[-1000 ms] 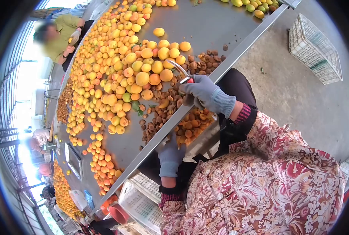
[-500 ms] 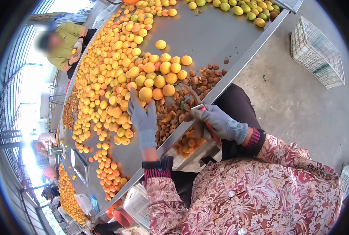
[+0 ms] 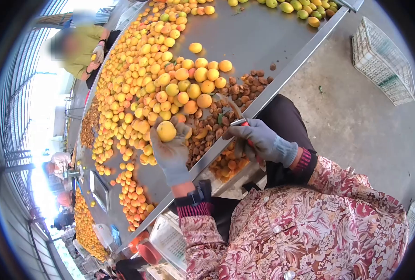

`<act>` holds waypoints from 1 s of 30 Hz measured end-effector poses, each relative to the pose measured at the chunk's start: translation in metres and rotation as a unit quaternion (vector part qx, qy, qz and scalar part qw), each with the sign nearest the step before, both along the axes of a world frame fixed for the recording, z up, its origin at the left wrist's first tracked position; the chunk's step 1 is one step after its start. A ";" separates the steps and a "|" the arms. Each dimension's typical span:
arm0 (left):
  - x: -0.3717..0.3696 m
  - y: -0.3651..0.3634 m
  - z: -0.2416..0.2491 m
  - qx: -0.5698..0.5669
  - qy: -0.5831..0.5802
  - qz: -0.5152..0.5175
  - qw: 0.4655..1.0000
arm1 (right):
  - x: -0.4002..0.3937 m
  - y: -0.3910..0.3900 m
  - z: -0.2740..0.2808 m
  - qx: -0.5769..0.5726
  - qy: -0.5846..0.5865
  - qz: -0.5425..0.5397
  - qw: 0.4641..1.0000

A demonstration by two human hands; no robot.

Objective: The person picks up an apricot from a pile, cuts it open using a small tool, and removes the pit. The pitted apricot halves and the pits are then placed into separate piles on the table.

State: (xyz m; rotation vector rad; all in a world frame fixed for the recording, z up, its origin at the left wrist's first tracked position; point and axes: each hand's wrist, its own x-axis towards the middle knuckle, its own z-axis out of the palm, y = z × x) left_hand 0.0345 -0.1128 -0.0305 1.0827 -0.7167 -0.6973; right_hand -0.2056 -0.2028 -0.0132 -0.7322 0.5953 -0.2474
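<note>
Gloved in grey, my left hand [image 3: 171, 151] is turned palm up with a yellow apricot [image 3: 166, 131] held in its fingers, beside the large pile of apricots [image 3: 137, 86] on the metal table [image 3: 235, 37]. My right hand [image 3: 266, 141], also gloved, is closed around the red handle of a curved knife [image 3: 236, 110] at the table's edge; its blade points over the brown pits [image 3: 247, 91]. Below the edge, between my hands, halved orange apricots [image 3: 227, 164] lie in a container that is partly hidden.
A white crate [image 3: 384, 60] stands on the floor at the right. Green fruit [image 3: 300, 8] lies at the table's far end. Across the table sits a person in a green shirt [image 3: 84, 49]. A red bucket [image 3: 148, 252] and white basket [image 3: 168, 235] are below the near edge.
My left hand has turned from reaching over the pile to palm up and has taken hold of an apricot. My right hand still grips the knife. The view has shifted slightly.
</note>
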 end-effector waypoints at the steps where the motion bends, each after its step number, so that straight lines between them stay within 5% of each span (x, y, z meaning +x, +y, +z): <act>1: -0.012 0.007 0.012 -0.035 0.152 -0.055 0.986 | 0.003 0.003 0.002 0.019 -0.012 -0.017 1.000; 2: -0.018 0.012 0.018 -0.072 0.300 -0.110 0.945 | 0.006 0.004 0.003 0.036 -0.023 -0.033 0.999; 7: -0.042 0.033 0.021 -0.144 0.387 -0.200 0.889 | 0.013 0.014 0.003 -0.025 0.004 -0.006 1.000; 15: -0.077 0.051 0.036 -0.118 0.388 -0.101 0.909 | 0.006 0.035 0.058 -0.070 -0.026 0.079 0.994; 18: -0.074 0.056 0.034 -0.150 0.346 -0.209 0.902 | 0.008 0.044 0.066 -0.093 -0.035 0.105 0.990; 20: -0.078 0.054 0.035 -0.121 0.359 -0.185 0.907 | 0.018 0.041 0.064 -0.130 -0.125 -0.024 0.983; 21: -0.081 0.054 0.033 -0.124 0.365 -0.187 0.904 | 0.027 0.034 0.063 -0.390 -0.224 -0.145 0.881; 24: -0.089 0.054 0.030 -0.135 0.436 -0.218 0.863 | 0.048 0.018 0.086 -0.409 -0.247 -0.198 0.856; 26: -0.094 0.048 0.029 -0.132 0.399 -0.147 0.895 | 0.064 0.015 0.097 -0.253 -0.279 -0.212 0.902; 30: -0.095 0.050 0.025 -0.116 0.444 -0.154 0.875 | 0.076 0.021 0.092 -0.316 -0.244 -0.231 0.887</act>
